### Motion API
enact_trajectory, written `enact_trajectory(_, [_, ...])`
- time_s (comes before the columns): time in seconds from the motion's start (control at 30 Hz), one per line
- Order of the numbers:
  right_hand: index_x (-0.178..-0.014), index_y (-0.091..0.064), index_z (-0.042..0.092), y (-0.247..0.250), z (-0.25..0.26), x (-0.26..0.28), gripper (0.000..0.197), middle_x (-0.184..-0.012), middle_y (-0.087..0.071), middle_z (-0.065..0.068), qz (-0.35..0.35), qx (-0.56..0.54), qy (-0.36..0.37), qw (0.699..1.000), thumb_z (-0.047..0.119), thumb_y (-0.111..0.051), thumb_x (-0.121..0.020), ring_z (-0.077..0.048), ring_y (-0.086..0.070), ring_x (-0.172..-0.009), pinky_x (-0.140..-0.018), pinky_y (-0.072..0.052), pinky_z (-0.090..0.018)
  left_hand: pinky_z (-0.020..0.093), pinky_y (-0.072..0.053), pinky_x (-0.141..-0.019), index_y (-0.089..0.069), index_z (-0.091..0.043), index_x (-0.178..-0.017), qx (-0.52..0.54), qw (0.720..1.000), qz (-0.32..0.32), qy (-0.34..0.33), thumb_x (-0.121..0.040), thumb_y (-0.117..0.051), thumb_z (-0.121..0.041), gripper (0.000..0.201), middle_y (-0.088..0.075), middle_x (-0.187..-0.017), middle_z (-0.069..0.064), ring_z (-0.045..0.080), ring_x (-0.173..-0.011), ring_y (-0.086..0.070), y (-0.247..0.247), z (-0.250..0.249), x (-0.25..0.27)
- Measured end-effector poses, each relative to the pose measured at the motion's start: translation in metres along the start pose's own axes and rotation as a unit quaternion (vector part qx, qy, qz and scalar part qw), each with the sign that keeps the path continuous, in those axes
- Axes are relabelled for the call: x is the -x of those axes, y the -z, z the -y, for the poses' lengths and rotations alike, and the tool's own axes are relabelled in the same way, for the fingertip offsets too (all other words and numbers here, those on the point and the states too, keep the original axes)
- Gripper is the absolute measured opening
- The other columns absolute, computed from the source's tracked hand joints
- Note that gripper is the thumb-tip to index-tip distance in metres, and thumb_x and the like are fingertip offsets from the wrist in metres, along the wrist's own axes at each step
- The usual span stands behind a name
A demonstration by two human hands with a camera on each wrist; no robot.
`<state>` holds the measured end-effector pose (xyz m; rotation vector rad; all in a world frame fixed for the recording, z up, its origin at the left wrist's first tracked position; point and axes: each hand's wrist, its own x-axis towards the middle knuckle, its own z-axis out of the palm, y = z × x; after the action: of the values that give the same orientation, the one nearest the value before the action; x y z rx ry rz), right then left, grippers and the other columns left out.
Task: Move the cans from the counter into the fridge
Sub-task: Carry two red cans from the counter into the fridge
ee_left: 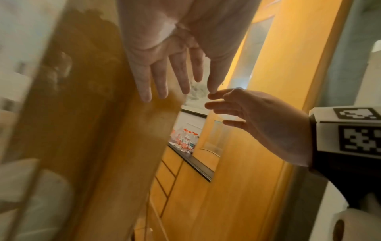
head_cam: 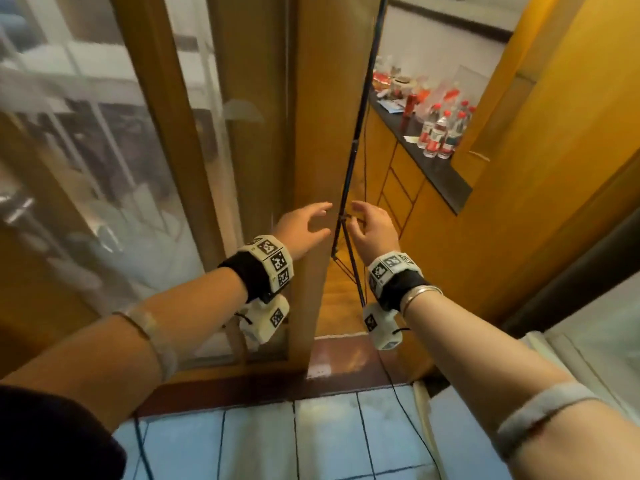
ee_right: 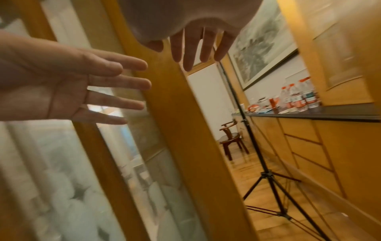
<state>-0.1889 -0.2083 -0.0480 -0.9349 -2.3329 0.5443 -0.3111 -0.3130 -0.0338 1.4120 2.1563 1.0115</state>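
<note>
Both of my hands are held out in front of me, empty, with straight spread fingers. My left hand (head_cam: 306, 221) (ee_left: 164, 71) (ee_right: 78, 86) hovers by the edge of a wooden sliding door (head_cam: 322, 109). My right hand (head_cam: 372, 225) (ee_right: 195, 47) (ee_left: 257, 120) is just to its right, in the gap of the doorway. Through the gap, a black-topped counter (head_cam: 443, 178) (ee_right: 334, 114) carries red cans (head_cam: 409, 105) (ee_right: 274, 101) among clutter, far beyond both hands. No fridge is clearly in view.
Red-capped water bottles (head_cam: 441, 133) (ee_right: 296, 96) stand on the counter's near end. A black tripod stand (head_cam: 346, 220) (ee_right: 268, 176) stands in the doorway gap. Frosted glass door panels (head_cam: 114, 168) are on the left, a wooden panel (head_cam: 540, 161) on the right, a wooden chair (ee_right: 230, 138) beyond.
</note>
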Motion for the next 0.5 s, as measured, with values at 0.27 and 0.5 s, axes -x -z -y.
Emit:
enact_trajectory(0.27, [-0.126,-0.054,0.011,-0.089,0.128,0.012,0.036,-0.127,-0.057,-0.012,0.127,-0.011,0.082,0.988,0.021,-0.048,-0.092,-0.028,-0.045,-0.124,-0.103,-0.032,-0.032,0.019,-0.032,-0.097,-0.041,-0.026,-0.138,-0.011,0.990,-0.112,0.091,-0.089,-0.059,-0.027,0.052,-0.052,-0.137,-0.002,0.017,-0.127,-0.047,0.107,0.102,0.093])
enact_trajectory(0.5, [-0.126,-0.053,0.017,-0.174,0.270,0.051,0.034,-0.131,-0.054,-0.002,0.186,-0.049,0.141,0.971,0.024,-0.048,-0.094,-0.020,-0.042,-0.127,-0.107,-0.029,-0.031,0.022,-0.038,-0.096,-0.046,-0.025,-0.135,0.011,0.964,-0.189,0.189,-0.087,-0.061,-0.019,0.050,-0.054,-0.134,0.001,0.020,-0.124,-0.050,0.204,0.201,0.194])
